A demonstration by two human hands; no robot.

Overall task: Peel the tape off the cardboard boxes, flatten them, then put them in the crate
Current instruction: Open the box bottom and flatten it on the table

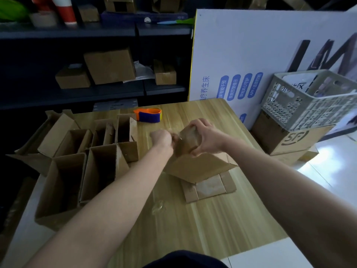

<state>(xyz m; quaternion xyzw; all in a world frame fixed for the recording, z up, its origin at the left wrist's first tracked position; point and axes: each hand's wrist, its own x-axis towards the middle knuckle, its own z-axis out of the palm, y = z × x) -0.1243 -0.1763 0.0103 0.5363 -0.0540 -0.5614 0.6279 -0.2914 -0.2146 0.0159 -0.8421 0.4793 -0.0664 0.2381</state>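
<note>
Currently in hand: one small box (195, 165), tilted on the table (212, 225), far end raised, near flaps splayed onto the wood. Right hand (202, 136) is clamped over the raised end, fingers curled round its far edge and thumb on the near side, steadying it. Left hand (161, 138) is closed in a fist just beside that end, apparently pinching a strip of clear tape (176, 139); the strip itself is blurred and only a sheen shows. Step judged: peeling tape, flattening not yet begun. To do it well: keep the right hand's hold firm on the cardboard next to the seam, draw the tape low and along the seam rather than straight up, so the paper face does not tear, and regrip closer to the box as the strip lengthens. A crumpled clear wad (158, 206), probably tape, lies on the table nearer the person. Opened boxes (77, 161) stand grouped at the left. Crate (311, 101), grey and perforated, sits well apart at the right on a larger carton (284, 140). Tape dispenser (149, 114), orange and blue, rests at the far table edge. Writing: the carton bears an "SF" logo; the white board (260, 45) behind carries Chinese text, including blue labels, one with "APP"; large dark letters above are cut off.
</note>
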